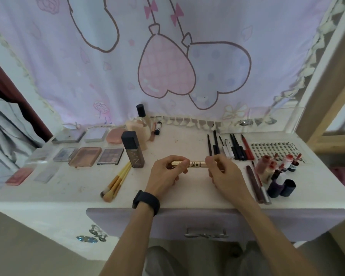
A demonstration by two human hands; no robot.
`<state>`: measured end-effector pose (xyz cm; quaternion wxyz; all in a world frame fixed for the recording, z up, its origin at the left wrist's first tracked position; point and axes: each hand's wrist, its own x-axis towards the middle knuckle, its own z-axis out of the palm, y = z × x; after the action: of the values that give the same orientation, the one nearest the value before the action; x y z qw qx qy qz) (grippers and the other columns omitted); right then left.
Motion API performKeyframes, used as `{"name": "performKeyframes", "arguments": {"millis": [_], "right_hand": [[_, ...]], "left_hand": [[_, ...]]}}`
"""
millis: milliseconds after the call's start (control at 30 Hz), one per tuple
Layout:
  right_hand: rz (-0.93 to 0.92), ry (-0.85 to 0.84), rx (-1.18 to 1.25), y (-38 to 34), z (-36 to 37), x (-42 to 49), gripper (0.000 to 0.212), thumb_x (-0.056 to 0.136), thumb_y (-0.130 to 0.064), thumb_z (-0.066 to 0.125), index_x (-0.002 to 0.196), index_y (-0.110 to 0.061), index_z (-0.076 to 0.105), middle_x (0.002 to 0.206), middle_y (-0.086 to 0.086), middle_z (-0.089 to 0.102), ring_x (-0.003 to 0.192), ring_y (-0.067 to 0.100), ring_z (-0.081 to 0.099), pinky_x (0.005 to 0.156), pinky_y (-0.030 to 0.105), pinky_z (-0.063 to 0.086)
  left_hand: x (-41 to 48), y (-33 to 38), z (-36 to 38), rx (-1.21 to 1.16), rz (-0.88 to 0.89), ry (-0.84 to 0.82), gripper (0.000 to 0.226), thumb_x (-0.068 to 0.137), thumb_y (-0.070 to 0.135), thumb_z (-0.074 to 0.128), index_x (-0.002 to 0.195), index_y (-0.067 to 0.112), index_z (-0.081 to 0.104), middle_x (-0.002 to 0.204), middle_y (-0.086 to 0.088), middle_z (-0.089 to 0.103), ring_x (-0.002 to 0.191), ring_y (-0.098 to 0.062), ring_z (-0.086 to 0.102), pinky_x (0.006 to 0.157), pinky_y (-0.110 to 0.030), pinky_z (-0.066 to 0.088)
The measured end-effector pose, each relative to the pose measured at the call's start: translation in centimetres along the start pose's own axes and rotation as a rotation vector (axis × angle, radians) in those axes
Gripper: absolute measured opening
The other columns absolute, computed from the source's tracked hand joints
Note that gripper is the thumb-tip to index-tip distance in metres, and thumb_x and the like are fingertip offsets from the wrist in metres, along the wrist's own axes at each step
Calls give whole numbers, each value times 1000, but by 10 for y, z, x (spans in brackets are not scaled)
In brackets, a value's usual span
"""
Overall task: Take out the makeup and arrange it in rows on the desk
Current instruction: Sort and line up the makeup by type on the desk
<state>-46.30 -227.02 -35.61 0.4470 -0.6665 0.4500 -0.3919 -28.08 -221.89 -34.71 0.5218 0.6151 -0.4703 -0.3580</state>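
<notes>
A gold mascara tube point(191, 163) lies level above the middle of the white desk point(187, 194), gripped at both ends. My left hand point(165, 174), with a black wristband, holds its left end; my right hand point(223, 174) holds its right end. Eyeshadow palettes point(86, 156) lie in rows at the left. Makeup brushes point(117, 181) lie beside a tall dark foundation bottle point(132, 149). Eyeliner pencils point(231, 147) lie in a row at the right, with lip glosses and small bottles point(275, 172) beyond them.
A lash tray point(275, 150) lies at the far right. A round glass bottle point(140, 122) stands at the back. The lilac drawer front point(205, 224) juts out below the desk edge. A printed curtain point(167, 56) hangs behind.
</notes>
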Motion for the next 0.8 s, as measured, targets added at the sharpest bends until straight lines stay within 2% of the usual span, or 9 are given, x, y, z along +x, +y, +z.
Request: {"name": "performKeyframes", "arguments": {"millis": [67,167,333,400,500,567,667,733,800], "right_hand": [[-36,-45,83,1,-3,-2,6,99,-26,59,103,-29,63,90,-7,66,61,7,59,59,26,47],[-1,-44,170,-4,-4,-4,16,97,-25,64,112,-28,62,102,-10,66,63,15,65,52,26,49],[45,8,80,-5,0,-2,24,100,-43,54,98,-22,64,70,-1,69,49,8,54,50,22,44],[18,-1,124,-2,-2,-3,8,101,-28,57,101,-24,63,81,-3,69,53,9,56,52,22,44],[1,-44,201,-3,-5,-4,22,97,-13,62,112,-27,60,107,-9,65,63,14,64,53,25,49],[26,-40,209,-7,-4,-5,20,98,-31,62,117,-27,58,103,-6,68,60,16,64,52,27,50],[38,10,81,-6,0,-4,29,98,-50,53,100,-22,64,72,-3,71,51,10,55,52,25,46],[4,40,49,-2,1,-5,21,101,-40,54,95,-23,64,71,-3,68,53,8,54,54,26,45],[-23,1,126,0,-2,-5,10,100,-18,58,103,-27,62,91,-5,67,59,10,58,56,25,46]], "left_hand": [[0,0,0,8,1,8,18,93,30,67,102,17,75,74,3,70,55,-6,52,50,-19,43],[1,0,0,13,1,20,19,93,30,67,103,16,75,73,3,70,55,-6,51,50,-19,44],[1,-1,-1,-9,8,21,15,93,26,67,100,15,75,71,1,70,53,-7,51,49,-22,44],[1,-1,0,-10,9,20,16,93,26,67,99,15,75,71,1,70,53,-8,50,49,-21,43],[2,-1,1,-19,-2,34,16,94,25,67,99,13,76,69,2,69,53,-8,50,48,-21,42],[2,-2,0,-20,-6,31,16,94,25,66,99,13,76,69,2,69,53,-8,50,48,-21,42],[3,-2,0,-17,-8,29,19,94,26,66,99,11,75,67,4,67,53,-8,50,49,-21,42],[3,-2,1,-4,-11,29,21,94,28,65,98,10,75,65,6,66,53,-8,50,49,-20,42],[3,-2,1,-2,-17,38,22,95,30,64,96,10,75,63,6,64,53,-8,49,48,-20,42]]}}
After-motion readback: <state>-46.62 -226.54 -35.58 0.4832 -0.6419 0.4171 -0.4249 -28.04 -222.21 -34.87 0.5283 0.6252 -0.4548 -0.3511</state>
